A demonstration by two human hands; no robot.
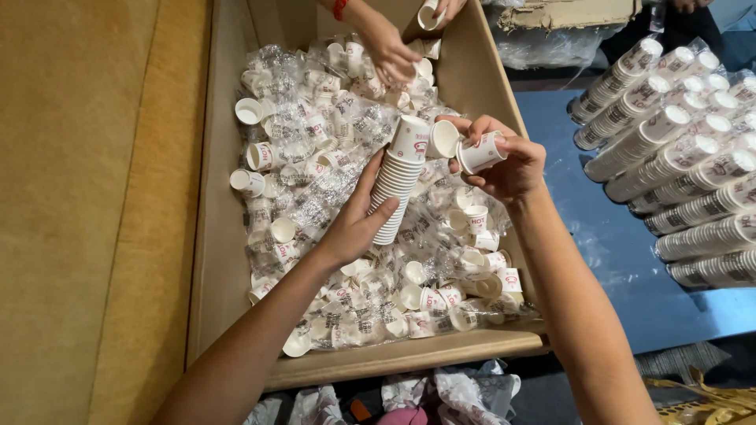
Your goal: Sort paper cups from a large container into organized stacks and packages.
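The left hand [356,224] grips a stack of paper cups [398,185] above the cardboard box [213,260]; the right hand [504,161] pinches two loose cups [465,148] beside its top; another person's hand [386,47] rummages at the far end; wrapped cup sleeves [669,157] lie on the blue table [598,260].

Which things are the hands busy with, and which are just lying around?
Busy with:
- stack of cups in left hand
- single cups in right hand
- loose cups in the cardboard box

Lying around:
- wrapped cup sleeves
- crumpled plastic

Tilted cup stack [398,189], two loose cups [465,148]
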